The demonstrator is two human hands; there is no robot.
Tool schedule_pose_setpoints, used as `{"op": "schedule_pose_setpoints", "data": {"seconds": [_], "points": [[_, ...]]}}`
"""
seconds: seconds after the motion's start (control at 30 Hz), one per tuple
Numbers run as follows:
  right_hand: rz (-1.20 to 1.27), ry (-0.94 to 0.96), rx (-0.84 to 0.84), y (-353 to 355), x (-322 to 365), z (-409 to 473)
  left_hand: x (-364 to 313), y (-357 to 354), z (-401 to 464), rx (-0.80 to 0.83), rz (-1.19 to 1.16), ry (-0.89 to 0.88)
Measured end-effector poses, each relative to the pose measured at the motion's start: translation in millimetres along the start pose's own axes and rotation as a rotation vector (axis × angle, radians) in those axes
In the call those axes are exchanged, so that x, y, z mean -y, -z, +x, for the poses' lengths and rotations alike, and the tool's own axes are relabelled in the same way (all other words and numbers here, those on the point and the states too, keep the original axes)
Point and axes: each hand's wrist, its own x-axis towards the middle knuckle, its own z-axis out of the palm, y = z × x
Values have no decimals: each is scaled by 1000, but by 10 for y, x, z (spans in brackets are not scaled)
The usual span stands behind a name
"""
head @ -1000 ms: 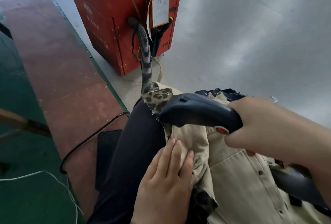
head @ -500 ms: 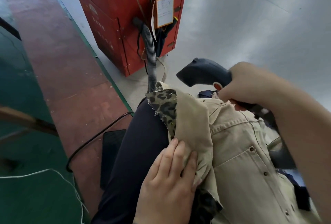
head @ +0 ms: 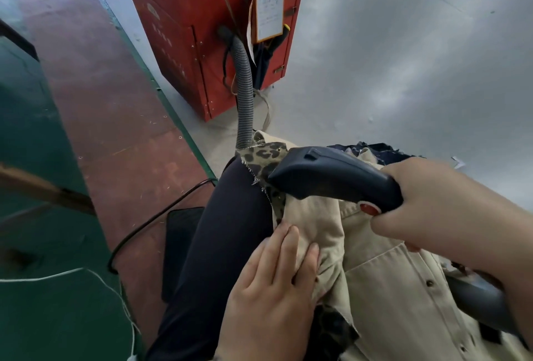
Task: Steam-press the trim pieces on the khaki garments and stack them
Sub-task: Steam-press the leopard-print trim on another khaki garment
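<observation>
Khaki garment (head: 383,280) lies over the person's lap, beside a thigh in dark trousers (head: 219,245). Leopard trim (head: 261,158) sits at its far edge, folded out over the knee. Steamer (head: 331,176), dark blue, rests nose-down on the trim and the khaki fold just beside it. Right hand (head: 438,208) grips the steamer handle, fingers wrapped round it, thumb by a red button (head: 369,209). Left hand (head: 271,297) lies flat on the khaki fold, fingers straight and together, pressing it down. Grey ribbed hose (head: 245,95) runs up to a red cabinet (head: 202,29) on the floor. A black cable (head: 161,216) trails across the floor at left.
</observation>
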Motion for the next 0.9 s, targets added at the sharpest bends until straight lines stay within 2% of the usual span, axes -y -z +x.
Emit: {"op": "schedule_pose_setpoints", "data": {"seconds": [0.3,0.47,0.6,0.67,0.73,0.9], "points": [[196,-85,-123,56,10,693,3,102,20,-6,-73,-39],[251,-24,-190,173,-204,422,10,103,1,-13,-42,-38],[120,48,-110,79,-203,-33,-23,45,-13,-38,-32,-37],[-4,39,-58,-13,-145,-64,-37,34,-2,-46,-32,-28],[-18,25,-37,-43,-88,-9,-33,27,8,-24,-28,-17],[-19,41,-211,99,88,295,-9,58,3,52,-82,-9]]}}
